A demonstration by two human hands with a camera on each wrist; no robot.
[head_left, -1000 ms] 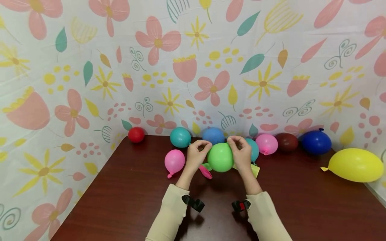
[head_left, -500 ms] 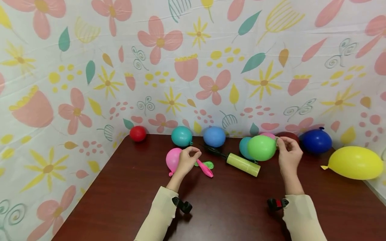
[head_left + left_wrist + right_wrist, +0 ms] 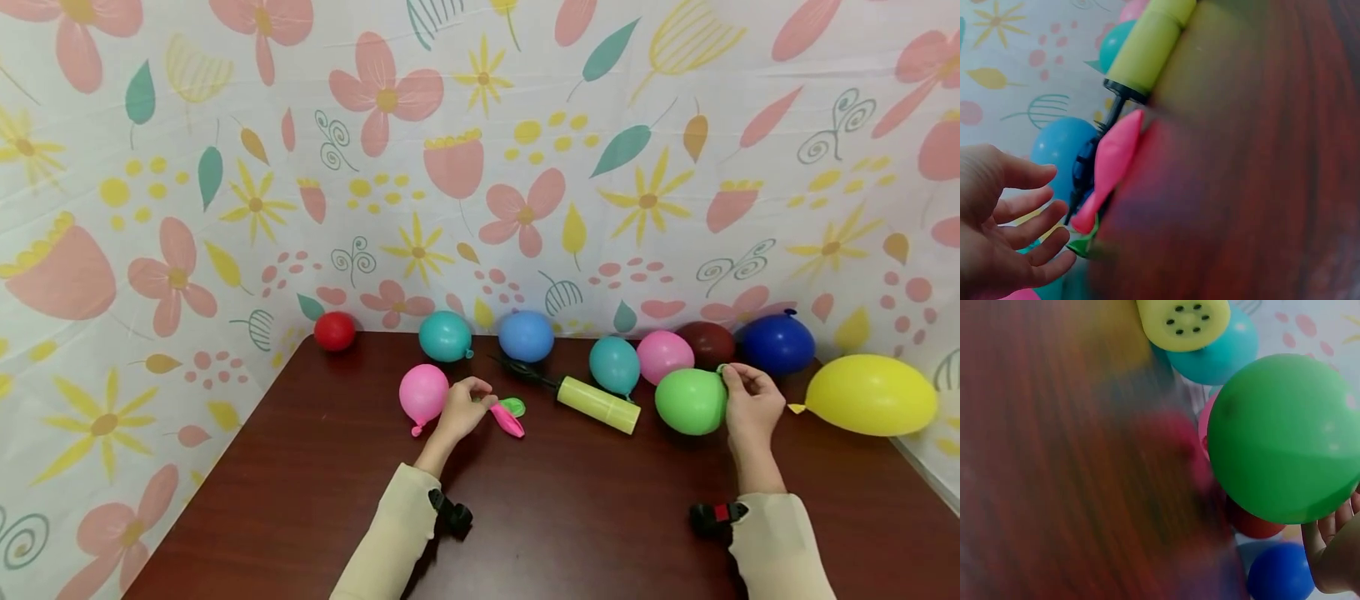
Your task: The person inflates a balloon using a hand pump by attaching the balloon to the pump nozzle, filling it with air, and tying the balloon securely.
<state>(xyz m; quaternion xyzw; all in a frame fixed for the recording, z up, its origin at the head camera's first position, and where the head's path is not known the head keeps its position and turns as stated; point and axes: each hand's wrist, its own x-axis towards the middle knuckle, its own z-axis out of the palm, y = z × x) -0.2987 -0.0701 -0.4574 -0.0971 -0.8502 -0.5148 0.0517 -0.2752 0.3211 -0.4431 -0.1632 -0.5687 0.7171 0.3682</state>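
My right hand (image 3: 753, 408) pinches the knotted neck of an inflated green balloon (image 3: 692, 402) at the right of the table. That balloon fills much of the right wrist view, covering part of the fingers. At the table's middle left, my left hand (image 3: 463, 410) hovers by a flat pink balloon (image 3: 508, 419). The left wrist view shows its fingers (image 3: 1041, 231) loosely spread, with nothing between them and the pink balloon (image 3: 1116, 153) just beyond. A flat green balloon (image 3: 513, 406) lies partly under the pink one.
A yellow hand pump (image 3: 597, 405) lies between the hands. Along the back stand inflated balloons: red (image 3: 334, 332), teal (image 3: 445, 337), light blue (image 3: 527, 336), pink (image 3: 665, 358), maroon (image 3: 708, 343) and dark blue (image 3: 780, 343). A yellow balloon (image 3: 872, 394) sits far right, a pink one (image 3: 423, 395) beside my left hand.
The hands have parted from around the green balloon at the centre. My right hand has carried it rightward and lowered it in front of the pink one; my left hand has moved left to the flat balloons.
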